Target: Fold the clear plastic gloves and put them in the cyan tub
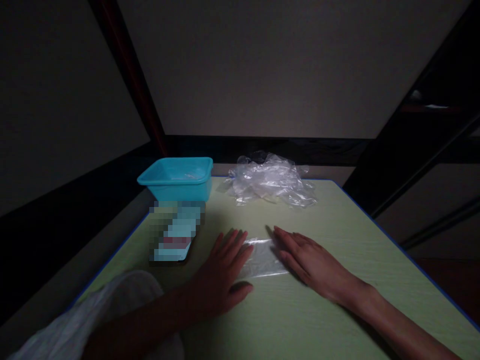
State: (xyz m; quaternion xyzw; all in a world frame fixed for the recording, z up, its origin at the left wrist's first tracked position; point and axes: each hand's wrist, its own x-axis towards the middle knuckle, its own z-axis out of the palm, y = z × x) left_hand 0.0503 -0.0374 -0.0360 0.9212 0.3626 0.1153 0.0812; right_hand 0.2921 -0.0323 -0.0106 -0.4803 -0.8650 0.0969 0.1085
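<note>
A clear plastic bag [262, 259] lies flat on the table between my two hands. On its left end rests my left hand [225, 275], fingers spread and thumb apart. My right hand [305, 257] covers the bag's right end, its fingers stretched out and lying flat. Neither hand grips anything. Part of the bag is hidden under the fingers. Farther back sits a loose heap of crumpled clear plastic bags [272, 180].
A turquoise plastic basin [180, 187] stands at the table's back left, with something clear inside. In front of it lies a phone-like object [178, 235], blurred by pixelation. The pale green table [337, 215] has a blue edge and meets a wall behind.
</note>
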